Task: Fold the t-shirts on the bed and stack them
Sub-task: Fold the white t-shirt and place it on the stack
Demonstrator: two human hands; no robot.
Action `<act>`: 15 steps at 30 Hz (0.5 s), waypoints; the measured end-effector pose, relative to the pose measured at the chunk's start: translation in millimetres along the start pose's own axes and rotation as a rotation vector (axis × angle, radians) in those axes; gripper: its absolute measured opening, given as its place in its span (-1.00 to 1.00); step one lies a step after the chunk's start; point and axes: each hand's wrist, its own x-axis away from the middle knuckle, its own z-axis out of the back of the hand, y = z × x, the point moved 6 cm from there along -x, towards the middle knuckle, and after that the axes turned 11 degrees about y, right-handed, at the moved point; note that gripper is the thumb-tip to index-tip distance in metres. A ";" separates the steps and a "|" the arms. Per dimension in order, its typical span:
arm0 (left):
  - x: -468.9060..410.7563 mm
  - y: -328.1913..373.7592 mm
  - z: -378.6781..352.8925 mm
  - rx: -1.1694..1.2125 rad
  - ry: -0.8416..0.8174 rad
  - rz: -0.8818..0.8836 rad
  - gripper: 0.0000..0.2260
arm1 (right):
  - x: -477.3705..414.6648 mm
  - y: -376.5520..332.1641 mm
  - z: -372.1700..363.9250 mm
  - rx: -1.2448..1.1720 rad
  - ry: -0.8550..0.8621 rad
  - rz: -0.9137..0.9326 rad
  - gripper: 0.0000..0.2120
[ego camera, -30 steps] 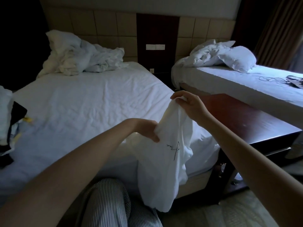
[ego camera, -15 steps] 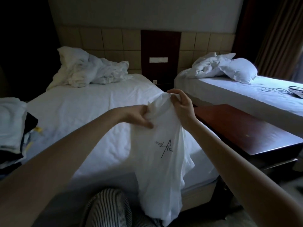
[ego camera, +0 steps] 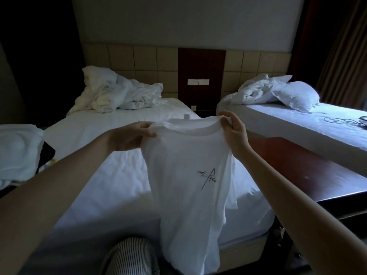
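A white t-shirt [ego camera: 184,195] with a small black signature print hangs in the air over the near edge of the bed [ego camera: 119,171]. My left hand [ego camera: 132,136] grips its left shoulder beside the collar. My right hand [ego camera: 234,132] pinches the right shoulder, so the collar is stretched flat between them. The shirt's body drops straight down past the mattress edge. A pile of white and dark clothes [ego camera: 19,151] lies at the bed's left edge.
Crumpled white bedding [ego camera: 119,94] is heaped at the headboard. A dark red wooden table [ego camera: 301,167] stands between this bed and a second bed [ego camera: 317,124] on the right, which carries a pillow and a cable. My striped trouser knee [ego camera: 131,257] shows at the bottom.
Both hands rose and moved apart, spreading the bunched t-shirt open by its shoulders. The print now faces me squarely and the shirt hangs flat.
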 end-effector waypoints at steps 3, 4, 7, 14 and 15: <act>6.4 -4.2 2.4 -0.187 -0.107 0.156 -0.42 | -10.2 2.5 12.6 0.030 0.028 -0.005 -0.79; 7.2 -6.6 6.5 -0.380 -0.090 0.213 -0.49 | -11.9 3.2 14.7 0.047 0.005 -0.006 -0.77; -7.1 1.8 32.6 -1.005 0.257 0.230 -0.72 | -14.1 0.1 10.1 0.126 -0.092 0.016 -0.71; -12.1 15.6 33.1 -0.084 0.414 -0.130 -0.76 | -25.9 26.4 15.7 0.419 -0.155 -0.025 -0.74; -11.4 14.2 30.8 -0.057 0.380 -0.125 -0.70 | -25.0 30.7 15.7 0.452 -0.183 -0.032 -0.76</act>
